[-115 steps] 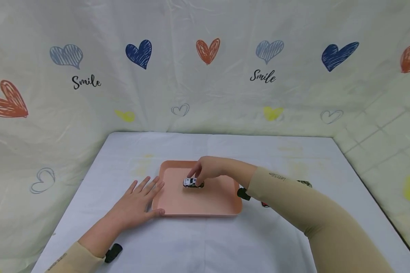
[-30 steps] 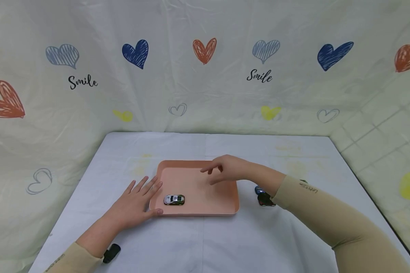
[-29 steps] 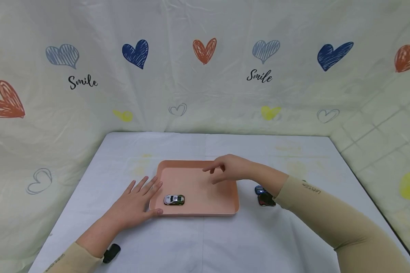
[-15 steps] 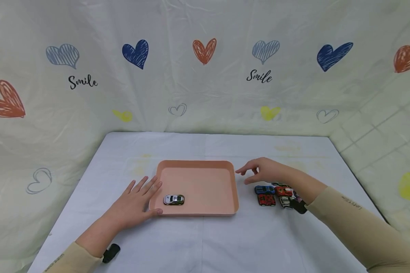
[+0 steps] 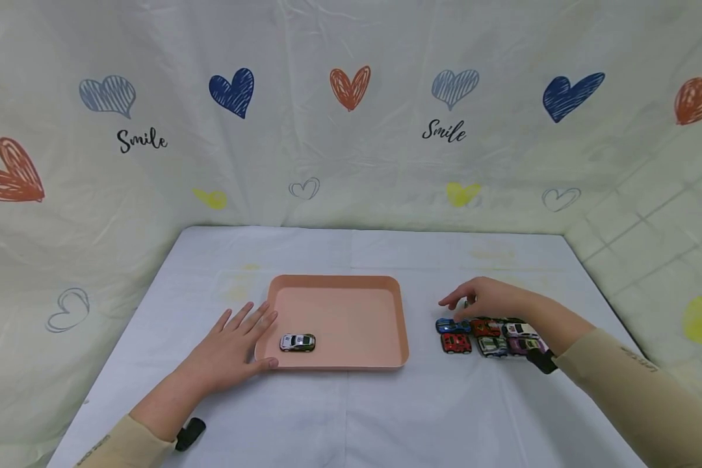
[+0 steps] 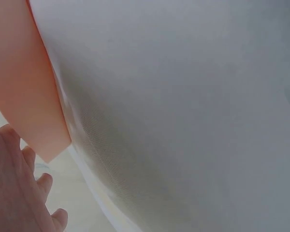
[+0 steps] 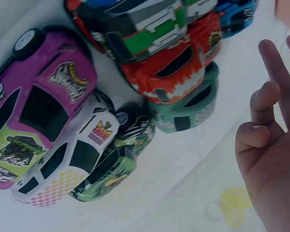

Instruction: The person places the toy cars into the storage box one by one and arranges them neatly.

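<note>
The white-covered desk (image 5: 351, 416) carries a peach tray (image 5: 339, 281) near its middle. Between the tray and the desk's right edge, toy cars (image 5: 485, 328) cluster tightly, probably to stay within reach. The left hand (image 5: 234, 351) rests at the tray's left edge, fingers spread apart, likely steadying it. The right hand (image 5: 491, 299) hovers above the cluster's far side, fingers apart, holding nothing. A silver car (image 5: 298, 342) sits by the tray's near-left corner, apparently aligned with the near edge for neatness.

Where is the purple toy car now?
In the right wrist view, the purple toy car sits left, beside a white checkered toy car; in the head view, right of the peach rectangular tray.
</note>
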`<control>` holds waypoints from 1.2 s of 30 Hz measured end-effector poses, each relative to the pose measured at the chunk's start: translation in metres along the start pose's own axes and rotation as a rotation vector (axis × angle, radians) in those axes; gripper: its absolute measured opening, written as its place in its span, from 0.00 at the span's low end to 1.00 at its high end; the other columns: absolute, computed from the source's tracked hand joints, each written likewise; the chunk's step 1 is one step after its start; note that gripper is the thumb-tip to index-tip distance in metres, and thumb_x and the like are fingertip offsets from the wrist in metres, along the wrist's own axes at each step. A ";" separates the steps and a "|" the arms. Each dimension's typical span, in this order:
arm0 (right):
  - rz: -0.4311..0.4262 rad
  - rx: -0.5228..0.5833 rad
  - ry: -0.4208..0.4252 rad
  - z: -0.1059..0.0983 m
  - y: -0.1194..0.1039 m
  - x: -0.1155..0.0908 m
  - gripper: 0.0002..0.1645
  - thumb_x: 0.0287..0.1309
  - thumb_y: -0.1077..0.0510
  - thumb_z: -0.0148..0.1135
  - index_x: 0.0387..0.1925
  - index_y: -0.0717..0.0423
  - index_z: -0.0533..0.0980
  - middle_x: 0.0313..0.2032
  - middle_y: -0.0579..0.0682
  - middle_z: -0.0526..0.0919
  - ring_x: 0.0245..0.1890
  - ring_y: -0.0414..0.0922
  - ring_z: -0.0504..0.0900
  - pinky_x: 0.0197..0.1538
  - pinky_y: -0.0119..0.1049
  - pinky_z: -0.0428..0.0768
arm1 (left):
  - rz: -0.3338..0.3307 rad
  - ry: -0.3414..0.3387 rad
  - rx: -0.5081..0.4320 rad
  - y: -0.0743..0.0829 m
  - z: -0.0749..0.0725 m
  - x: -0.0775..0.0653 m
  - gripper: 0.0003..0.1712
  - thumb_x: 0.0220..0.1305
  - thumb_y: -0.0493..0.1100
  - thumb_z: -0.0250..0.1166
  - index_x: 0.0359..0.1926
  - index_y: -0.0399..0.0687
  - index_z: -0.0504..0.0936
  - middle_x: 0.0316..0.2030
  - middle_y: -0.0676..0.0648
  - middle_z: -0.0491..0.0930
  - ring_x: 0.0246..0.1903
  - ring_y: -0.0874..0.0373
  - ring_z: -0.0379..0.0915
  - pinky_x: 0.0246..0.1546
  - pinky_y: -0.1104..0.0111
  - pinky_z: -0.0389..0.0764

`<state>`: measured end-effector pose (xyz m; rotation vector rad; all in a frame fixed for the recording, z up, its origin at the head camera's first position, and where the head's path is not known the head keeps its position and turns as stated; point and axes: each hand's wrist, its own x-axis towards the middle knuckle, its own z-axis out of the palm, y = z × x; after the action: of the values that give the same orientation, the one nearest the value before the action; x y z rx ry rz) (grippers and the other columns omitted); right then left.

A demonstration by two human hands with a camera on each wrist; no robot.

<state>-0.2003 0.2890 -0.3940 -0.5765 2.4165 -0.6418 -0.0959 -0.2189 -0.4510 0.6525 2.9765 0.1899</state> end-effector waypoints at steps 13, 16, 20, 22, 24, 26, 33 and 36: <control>0.068 -0.081 -0.052 0.009 0.012 0.008 0.19 0.56 0.57 0.73 0.51 0.45 0.85 0.43 0.43 0.84 0.41 0.41 0.79 0.42 0.37 0.82 | -0.004 0.009 -0.013 0.001 -0.002 0.000 0.51 0.61 0.74 0.56 0.77 0.55 0.57 0.77 0.50 0.52 0.76 0.44 0.43 0.73 0.42 0.44; 0.072 -0.095 -0.055 0.010 0.011 0.008 0.18 0.55 0.57 0.73 0.50 0.46 0.85 0.43 0.43 0.84 0.43 0.43 0.79 0.45 0.39 0.82 | -0.001 0.021 -0.023 0.000 -0.001 0.000 0.51 0.61 0.74 0.57 0.77 0.54 0.58 0.77 0.49 0.52 0.76 0.44 0.44 0.73 0.42 0.44; 0.084 -0.123 -0.057 0.012 0.011 0.008 0.18 0.55 0.57 0.73 0.50 0.45 0.85 0.44 0.42 0.85 0.46 0.43 0.79 0.48 0.43 0.82 | 0.005 0.030 -0.042 -0.002 0.002 0.001 0.51 0.61 0.75 0.57 0.77 0.54 0.58 0.77 0.48 0.53 0.75 0.43 0.44 0.72 0.42 0.44; 0.090 -0.137 -0.055 0.013 0.011 0.008 0.18 0.55 0.57 0.73 0.49 0.44 0.85 0.44 0.42 0.85 0.46 0.43 0.79 0.50 0.44 0.82 | 0.003 0.024 -0.040 -0.003 0.003 0.001 0.52 0.61 0.75 0.56 0.77 0.55 0.58 0.77 0.49 0.52 0.76 0.44 0.43 0.73 0.42 0.43; 0.086 -0.148 -0.053 0.013 0.011 0.008 0.18 0.55 0.57 0.73 0.50 0.44 0.85 0.45 0.42 0.85 0.46 0.43 0.79 0.50 0.45 0.82 | -0.001 0.019 -0.034 -0.004 0.005 0.001 0.52 0.61 0.76 0.55 0.77 0.56 0.57 0.77 0.50 0.51 0.76 0.44 0.42 0.73 0.43 0.42; 0.080 -0.156 -0.050 0.014 0.010 0.008 0.18 0.55 0.57 0.73 0.49 0.45 0.85 0.44 0.43 0.85 0.45 0.43 0.79 0.50 0.45 0.82 | -0.001 0.022 -0.028 -0.003 0.004 0.001 0.51 0.61 0.75 0.56 0.77 0.55 0.57 0.77 0.50 0.52 0.76 0.44 0.43 0.73 0.43 0.43; 0.068 -0.143 -0.045 0.015 0.008 0.008 0.17 0.55 0.58 0.72 0.49 0.46 0.85 0.42 0.42 0.84 0.42 0.41 0.78 0.48 0.41 0.81 | -0.001 0.015 -0.019 -0.002 0.001 0.000 0.51 0.61 0.75 0.56 0.77 0.55 0.57 0.77 0.49 0.52 0.76 0.44 0.43 0.73 0.42 0.43; 0.054 -0.126 -0.046 0.016 0.008 0.010 0.18 0.56 0.60 0.72 0.49 0.48 0.85 0.40 0.41 0.83 0.39 0.41 0.78 0.44 0.39 0.81 | -0.004 0.005 -0.009 -0.002 0.000 0.000 0.51 0.62 0.75 0.56 0.77 0.55 0.56 0.77 0.50 0.51 0.76 0.44 0.42 0.73 0.43 0.43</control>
<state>-0.1998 0.2854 -0.4138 -0.5688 2.4329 -0.4516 -0.0969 -0.2203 -0.4515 0.6461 2.9798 0.2047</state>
